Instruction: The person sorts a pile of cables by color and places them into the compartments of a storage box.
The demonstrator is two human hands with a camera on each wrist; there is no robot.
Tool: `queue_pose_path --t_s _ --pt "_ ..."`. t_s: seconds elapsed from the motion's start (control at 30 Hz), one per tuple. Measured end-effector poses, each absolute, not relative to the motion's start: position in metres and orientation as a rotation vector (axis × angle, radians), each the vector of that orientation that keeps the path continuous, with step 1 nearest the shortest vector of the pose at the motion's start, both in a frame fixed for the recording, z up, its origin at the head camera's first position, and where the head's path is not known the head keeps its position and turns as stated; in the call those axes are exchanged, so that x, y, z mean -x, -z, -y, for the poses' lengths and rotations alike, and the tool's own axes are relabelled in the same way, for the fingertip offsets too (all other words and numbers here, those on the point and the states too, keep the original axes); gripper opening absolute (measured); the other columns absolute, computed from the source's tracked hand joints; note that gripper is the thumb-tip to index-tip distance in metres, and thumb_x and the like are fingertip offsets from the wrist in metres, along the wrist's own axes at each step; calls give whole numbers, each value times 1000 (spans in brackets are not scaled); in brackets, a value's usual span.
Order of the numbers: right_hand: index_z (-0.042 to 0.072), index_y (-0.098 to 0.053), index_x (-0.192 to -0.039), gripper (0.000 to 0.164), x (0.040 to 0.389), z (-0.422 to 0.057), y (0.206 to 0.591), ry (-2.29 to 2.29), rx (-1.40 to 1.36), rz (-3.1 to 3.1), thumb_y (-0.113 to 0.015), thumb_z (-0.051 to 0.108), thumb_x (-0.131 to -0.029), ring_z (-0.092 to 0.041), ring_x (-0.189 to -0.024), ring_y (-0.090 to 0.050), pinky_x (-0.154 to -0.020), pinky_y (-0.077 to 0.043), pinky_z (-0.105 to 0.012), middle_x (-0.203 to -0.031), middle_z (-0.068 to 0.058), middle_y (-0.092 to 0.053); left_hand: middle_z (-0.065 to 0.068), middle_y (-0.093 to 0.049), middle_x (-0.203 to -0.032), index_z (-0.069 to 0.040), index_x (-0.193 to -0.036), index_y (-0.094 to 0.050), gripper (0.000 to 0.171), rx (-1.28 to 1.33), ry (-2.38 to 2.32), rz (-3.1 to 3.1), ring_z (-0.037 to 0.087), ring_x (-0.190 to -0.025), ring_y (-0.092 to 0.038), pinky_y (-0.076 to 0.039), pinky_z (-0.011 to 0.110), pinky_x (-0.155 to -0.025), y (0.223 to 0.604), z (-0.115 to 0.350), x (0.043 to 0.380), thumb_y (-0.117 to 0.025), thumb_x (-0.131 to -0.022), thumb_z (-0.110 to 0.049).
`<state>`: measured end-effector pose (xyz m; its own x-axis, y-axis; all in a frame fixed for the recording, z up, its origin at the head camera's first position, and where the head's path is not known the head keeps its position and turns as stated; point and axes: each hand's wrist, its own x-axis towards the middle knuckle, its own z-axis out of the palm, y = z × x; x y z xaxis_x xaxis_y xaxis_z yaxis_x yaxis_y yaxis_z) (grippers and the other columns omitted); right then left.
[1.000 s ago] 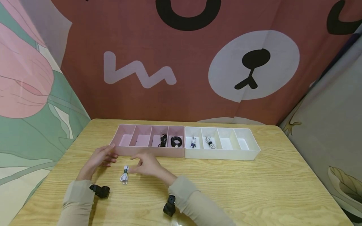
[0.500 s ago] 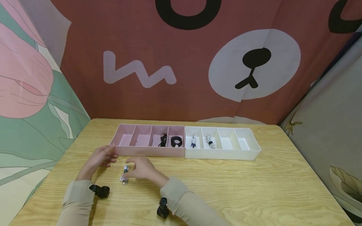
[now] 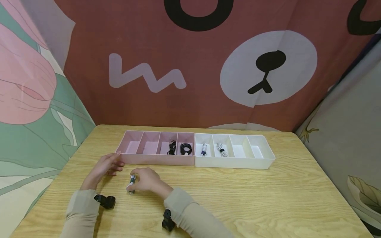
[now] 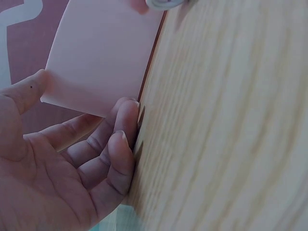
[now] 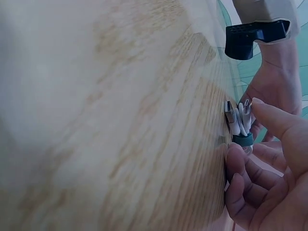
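Observation:
At the left end of the pink divided box (image 3: 157, 160), my left hand (image 3: 105, 167) holds the near corner. In the left wrist view its thumb (image 4: 33, 89) touches the rim, and the other fingers curl by the lower edge. My right hand (image 3: 148, 180) pinches a bundled white USB cable (image 3: 132, 180) at the table, left of centre. Thumb and fingers reach around the bundle; in the right wrist view its metal plugs (image 5: 229, 108) and a green tie (image 5: 243, 140) show. The hand partly hides the cable.
A white divided box (image 3: 233, 162) stands against the pink box's right end. Black cables (image 3: 186, 149) lie in two pink compartments, and white cables (image 3: 221, 150) in two white ones. Behind the wooden table (image 3: 238, 198) hangs a printed cloth (image 3: 196, 109).
My right hand has moved slightly left and toward me, and its thumb and fingers have come in around the white cable. My left hand and both boxes have stayed in place.

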<state>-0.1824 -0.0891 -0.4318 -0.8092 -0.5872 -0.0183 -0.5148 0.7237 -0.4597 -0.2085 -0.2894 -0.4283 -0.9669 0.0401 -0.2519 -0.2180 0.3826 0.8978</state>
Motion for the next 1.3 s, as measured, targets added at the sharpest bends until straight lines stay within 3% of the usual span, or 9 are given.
queue_pose_path --t_s 0.27,0.7,0.87,1.03,1.3 --pt "25 -62 -112 50 183 93 434 624 864 -2776 -72 50 -71 -3 -84 -57 -57 -38 -16 -100 14 -63 4 -63 -84 10 -120 -41 67 146 -1639 -2401 13 -71 -61 -51 30 -60 428 290 208 -35 -94 -51" --pt "25 -61 -117 52 185 92 431 621 862 -2728 -74 44 -71 -2 -89 -56 -60 -39 -16 -106 14 -62 5 -63 -84 10 -117 -43 63 141 -1656 -2395 14 -71 -61 -50 30 -59 428 291 208 -36 -95 -49" --pt "23 -63 -109 47 185 91 430 689 799 -2702 -77 40 -68 -2 -76 -53 -57 -37 -16 -89 13 -62 5 -63 -84 11 -121 -41 66 146 -1648 -2400 13 -71 -61 -50 30 -59 428 291 208 -36 -95 -50" --pt "19 -63 -93 34 185 90 430 744 785 -2676 -78 35 -67 -3 -63 -47 -53 -35 -16 -69 13 -53 5 -63 -85 12 -126 -37 70 150 -1639 -2397 13 -72 -61 -50 30 -59 428 291 209 -35 -94 -51" --pt "18 -61 -78 26 186 87 431 802 812 -2674 -77 35 -68 -2 -59 -46 -52 -34 -15 -63 14 -50 4 -63 -85 12 -126 -36 69 145 -1655 -2384 12 -71 -61 -50 29 -59 429 291 209 -35 -94 -50"
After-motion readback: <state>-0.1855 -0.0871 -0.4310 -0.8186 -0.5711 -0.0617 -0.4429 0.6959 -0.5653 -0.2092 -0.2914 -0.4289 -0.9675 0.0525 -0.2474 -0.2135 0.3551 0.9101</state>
